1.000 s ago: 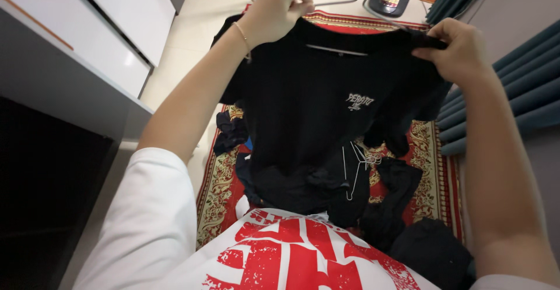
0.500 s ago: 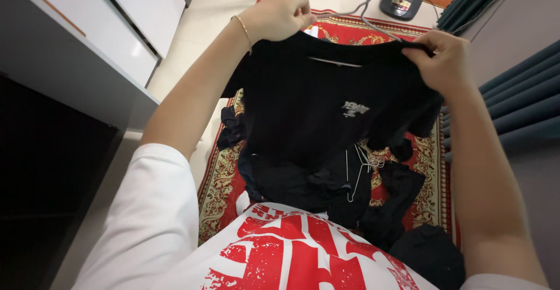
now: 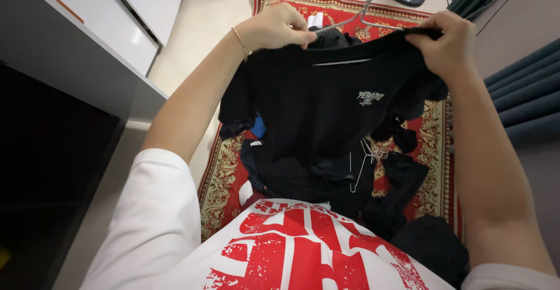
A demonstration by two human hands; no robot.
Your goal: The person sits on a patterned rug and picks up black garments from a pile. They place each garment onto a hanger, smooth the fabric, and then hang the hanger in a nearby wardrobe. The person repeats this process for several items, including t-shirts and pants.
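dark clothes heap [image 3: 350,185] under shirt [image 3: 326,109]

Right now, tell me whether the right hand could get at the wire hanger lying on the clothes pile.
Probably not: the right hand grips the black T-shirt, which hangs between it and the wire hanger below.

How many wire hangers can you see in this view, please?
2. One wire hanger is pinched in the left hand at the black T-shirt collar; another, the loose hanger, lies on the dark clothes pile. More may be buried.
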